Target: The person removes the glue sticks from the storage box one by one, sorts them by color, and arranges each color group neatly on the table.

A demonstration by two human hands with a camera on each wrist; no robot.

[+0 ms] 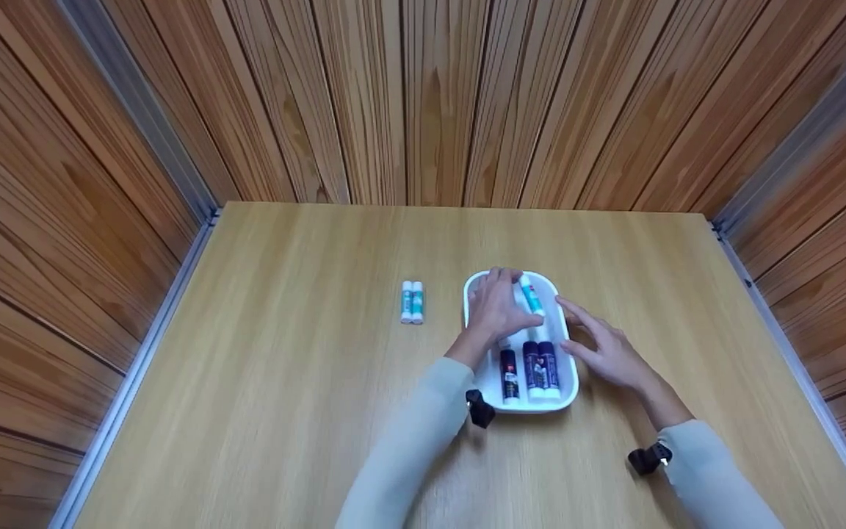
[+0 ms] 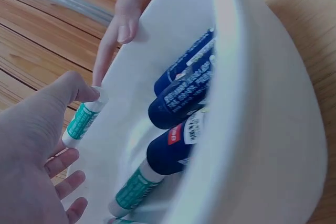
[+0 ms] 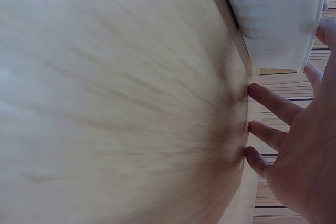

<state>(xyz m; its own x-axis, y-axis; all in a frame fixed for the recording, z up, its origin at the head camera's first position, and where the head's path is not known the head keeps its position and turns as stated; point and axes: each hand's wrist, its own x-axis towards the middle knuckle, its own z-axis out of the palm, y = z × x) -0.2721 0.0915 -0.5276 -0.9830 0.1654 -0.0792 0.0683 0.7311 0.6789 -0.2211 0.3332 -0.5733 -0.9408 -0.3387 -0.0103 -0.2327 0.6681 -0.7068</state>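
A white plastic tray (image 1: 526, 408) with rounded corners stands on the table. My left hand (image 1: 496, 308) reaches over its far half. There it pinches a white-and-green glue stick (image 2: 84, 121) end to end, thumb on one end and a finger at the other. Three dark blue-purple glue sticks (image 1: 532, 366) lie side by side in the near part of the tray. Another white-and-green glue stick (image 2: 136, 190) lies beside them, partly hidden from above by the left hand. At the right rim, my right hand (image 1: 606, 353) touches the tray with spread fingers, several fingertips resting on the table.
Two white-and-green glue sticks (image 1: 412, 302) lie side by side on the wooden table (image 1: 305, 353), left of the tray. Wood-panelled walls (image 1: 430, 103) with metal edging enclose the table at the back and sides.
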